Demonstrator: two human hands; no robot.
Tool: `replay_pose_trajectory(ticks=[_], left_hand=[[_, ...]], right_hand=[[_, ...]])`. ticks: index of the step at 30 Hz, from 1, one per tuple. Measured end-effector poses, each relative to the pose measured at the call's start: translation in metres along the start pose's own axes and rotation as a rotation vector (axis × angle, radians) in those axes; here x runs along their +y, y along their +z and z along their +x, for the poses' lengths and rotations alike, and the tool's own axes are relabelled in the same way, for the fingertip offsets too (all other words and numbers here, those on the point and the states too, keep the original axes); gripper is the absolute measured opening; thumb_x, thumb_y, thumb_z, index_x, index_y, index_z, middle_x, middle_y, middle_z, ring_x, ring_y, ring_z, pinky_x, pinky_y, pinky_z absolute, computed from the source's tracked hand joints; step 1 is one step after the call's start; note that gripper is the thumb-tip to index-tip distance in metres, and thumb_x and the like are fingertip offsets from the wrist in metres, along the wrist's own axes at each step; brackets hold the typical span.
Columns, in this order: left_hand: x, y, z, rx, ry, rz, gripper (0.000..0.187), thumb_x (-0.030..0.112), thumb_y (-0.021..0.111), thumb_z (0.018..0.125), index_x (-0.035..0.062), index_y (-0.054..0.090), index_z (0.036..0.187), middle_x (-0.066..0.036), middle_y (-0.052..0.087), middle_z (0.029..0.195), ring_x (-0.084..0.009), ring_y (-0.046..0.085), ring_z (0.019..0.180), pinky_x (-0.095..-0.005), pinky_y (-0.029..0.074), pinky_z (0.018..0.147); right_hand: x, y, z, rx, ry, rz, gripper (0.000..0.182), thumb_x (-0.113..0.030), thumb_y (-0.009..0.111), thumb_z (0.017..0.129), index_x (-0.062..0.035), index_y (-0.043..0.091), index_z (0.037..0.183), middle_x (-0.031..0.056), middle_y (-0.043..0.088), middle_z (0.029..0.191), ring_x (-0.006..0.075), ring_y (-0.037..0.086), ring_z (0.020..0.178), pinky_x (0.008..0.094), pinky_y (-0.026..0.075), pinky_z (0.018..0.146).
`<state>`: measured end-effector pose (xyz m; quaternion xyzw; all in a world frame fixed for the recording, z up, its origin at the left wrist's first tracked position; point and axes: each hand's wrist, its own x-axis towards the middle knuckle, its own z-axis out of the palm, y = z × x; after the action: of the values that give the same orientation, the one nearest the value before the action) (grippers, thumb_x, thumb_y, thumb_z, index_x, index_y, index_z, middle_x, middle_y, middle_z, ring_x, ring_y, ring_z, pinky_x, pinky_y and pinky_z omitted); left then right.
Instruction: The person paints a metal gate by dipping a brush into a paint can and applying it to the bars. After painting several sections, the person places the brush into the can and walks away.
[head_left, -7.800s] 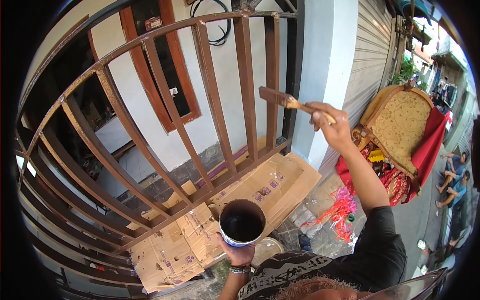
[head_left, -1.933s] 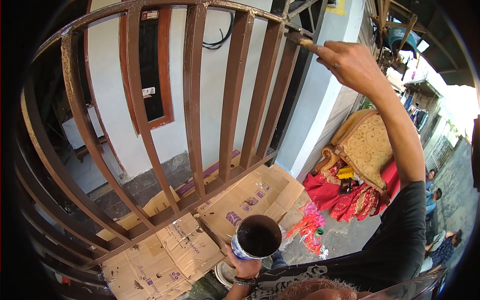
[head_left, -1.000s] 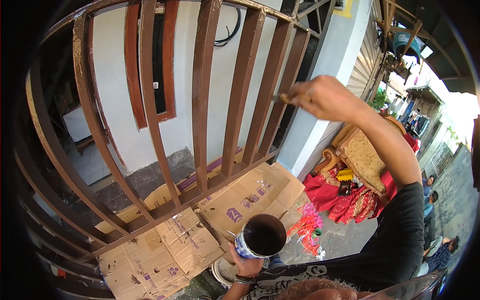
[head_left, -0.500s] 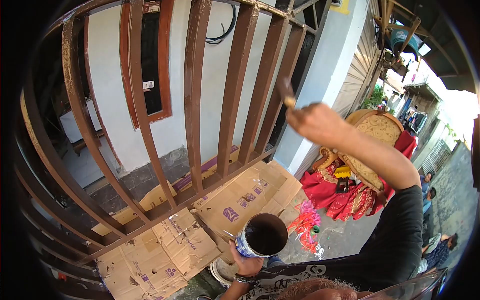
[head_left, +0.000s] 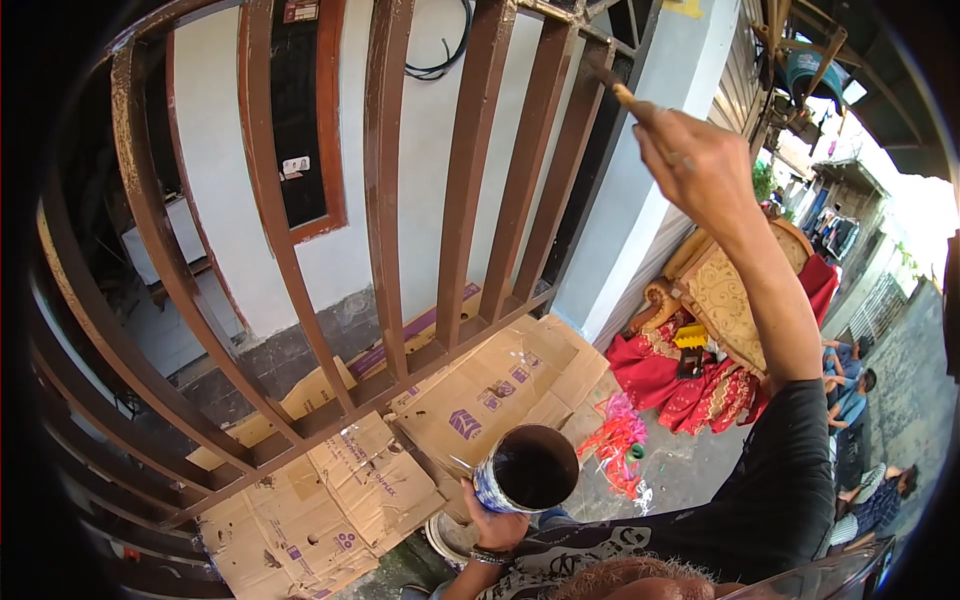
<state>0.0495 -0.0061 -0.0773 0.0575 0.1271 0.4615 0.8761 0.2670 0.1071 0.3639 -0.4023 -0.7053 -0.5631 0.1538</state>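
Note:
My right hand (head_left: pixel 695 160) is raised and closed around the handle of a paintbrush (head_left: pixel 622 93). The brush's dark bristles meet the upper part of the rightmost brown bar of the metal fence (head_left: pixel 567 165). Low in the view, my left hand (head_left: pixel 495 522) grips a paint can (head_left: pixel 487 490) from its side. Dark brown paint (head_left: pixel 530 472) shows inside the can, which is tilted toward me. Flattened cardboard (head_left: pixel 480 390) lies under the fence's bottom rail.
A whitish bucket (head_left: pixel 445 540) stands below the can. Red cloth (head_left: pixel 650 385) and a carved, patterned chair (head_left: pixel 740 300) are to the right, near pink and red plastic strips (head_left: pixel 615 440). Several people (head_left: pixel 850 395) sit along the alley. A pale pillar (head_left: pixel 640 190) adjoins the fence.
My right hand has moved up and slightly right with the paintbrush, toward the top of the rightmost bar. The left hand and paint can have stayed nearly in place.

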Motion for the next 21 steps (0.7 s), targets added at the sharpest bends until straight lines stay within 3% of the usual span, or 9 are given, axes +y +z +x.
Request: replay_pose_trajectory(ticks=[3, 5, 8, 9, 12, 15, 18, 19, 21], left_hand=[[-0.001, -0.010, 0.000, 0.023, -0.008, 0.016, 0.088, 0.079, 0.038, 0.088, 0.0148, 0.045, 0.148, -0.008, 0.046, 0.152, -0.0299, 0.045, 0.139, -0.0457, 0.036, 0.115], [-0.001, -0.009, -0.001, 0.016, -0.013, 0.018, 0.089, 0.080, 0.038, 0.088, 0.0151, 0.045, 0.148, -0.008, 0.046, 0.152, -0.0302, 0.045, 0.139, -0.0460, 0.036, 0.115], [0.000, -0.010, -0.004, 0.013, -0.011, 0.039, 0.088, 0.079, 0.038, 0.088, 0.0155, 0.045, 0.148, -0.008, 0.046, 0.152, -0.0307, 0.045, 0.139, -0.0467, 0.037, 0.114], [0.001, -0.009, -0.006, 0.008, -0.008, 0.042, 0.087, 0.079, 0.038, 0.089, 0.0157, 0.045, 0.148, -0.008, 0.047, 0.152, -0.0310, 0.045, 0.139, -0.0471, 0.037, 0.114], [0.006, -0.005, -0.011, -0.010, 0.005, 0.038, 0.085, 0.077, 0.037, 0.090, 0.0159, 0.045, 0.148, -0.008, 0.047, 0.152, -0.0317, 0.045, 0.139, -0.0484, 0.037, 0.114], [0.016, 0.015, -0.019, -0.051, 0.063, 0.077, 0.081, 0.075, 0.036, 0.092, 0.0170, 0.046, 0.148, -0.009, 0.048, 0.150, -0.0325, 0.045, 0.138, -0.0506, 0.035, 0.116], [0.018, 0.011, -0.017, 0.037, 0.212, 0.093, 0.082, 0.073, 0.033, 0.094, 0.0119, 0.046, 0.147, -0.013, 0.049, 0.149, -0.0349, 0.046, 0.137, -0.0524, 0.034, 0.116], [0.019, 0.006, -0.016, 0.044, 0.259, 0.107, 0.080, 0.072, 0.034, 0.094, 0.0130, 0.046, 0.147, -0.012, 0.049, 0.148, -0.0345, 0.046, 0.137, -0.0532, 0.035, 0.116], [0.023, -0.003, -0.017, 0.046, 0.337, 0.128, 0.074, 0.069, 0.037, 0.095, 0.0168, 0.048, 0.146, -0.010, 0.051, 0.147, -0.0317, 0.048, 0.136, -0.0538, 0.036, 0.115]], right_hand=[[-0.019, 0.034, -0.034, -0.228, -0.170, -0.141, 0.022, -0.008, 0.061, 0.086, 0.0000, 0.061, 0.106, 0.0049, 0.061, 0.072, 0.0192, 0.064, 0.059, 0.0339, 0.051, 0.049], [-0.049, 0.048, -0.062, -0.354, -0.293, -0.083, 0.028, -0.009, 0.061, 0.085, 0.0027, 0.059, 0.110, 0.0033, 0.058, 0.073, 0.0169, 0.063, 0.063, 0.0324, 0.052, 0.054], [-0.102, 0.056, -0.106, -0.511, -0.418, 0.093, 0.026, -0.012, 0.061, 0.082, 0.0042, 0.063, 0.102, 0.0041, 0.062, 0.074, 0.0163, 0.065, 0.065, 0.0316, 0.053, 0.059], [-0.114, 0.067, -0.125, -0.504, -0.425, 0.239, 0.030, -0.015, 0.061, 0.082, 0.0039, 0.063, 0.105, 0.0044, 0.062, 0.072, 0.0187, 0.066, 0.063, 0.0329, 0.053, 0.058], [-0.141, 0.062, -0.159, -0.649, -0.280, 0.542, 0.018, -0.014, 0.062, 0.084, -0.0002, 0.066, 0.093, 0.0093, 0.066, 0.073, 0.0256, 0.068, 0.064, 0.0378, 0.056, 0.056], [-0.145, 0.033, -0.171, -0.618, 0.002, 0.719, 0.018, -0.015, 0.063, 0.088, -0.0010, 0.068, 0.098, 0.0125, 0.069, 0.080, 0.0275, 0.070, 0.069, 0.0391, 0.057, 0.062], [-0.143, 0.026, -0.210, -0.379, 0.498, 0.940, 0.020, -0.016, 0.064, 0.091, -0.0007, 0.070, 0.102, 0.0167, 0.071, 0.086, 0.0284, 0.070, 0.071, 0.0388, 0.057, 0.066], [-0.145, 0.031, -0.226, -0.235, 0.623, 0.996, 0.023, -0.019, 0.064, 0.095, 0.0003, 0.070, 0.105, 0.0142, 0.073, 0.086, 0.0231, 0.069, 0.066, 0.0344, 0.055, 0.061], [-0.155, 0.027, -0.260, -0.193, 1.110, 1.256, 0.024, -0.021, 0.062, 0.098, 0.0001, 0.070, 0.106, 0.0092, 0.071, 0.080, 0.0164, 0.064, 0.062, 0.0298, 0.051, 0.056]])
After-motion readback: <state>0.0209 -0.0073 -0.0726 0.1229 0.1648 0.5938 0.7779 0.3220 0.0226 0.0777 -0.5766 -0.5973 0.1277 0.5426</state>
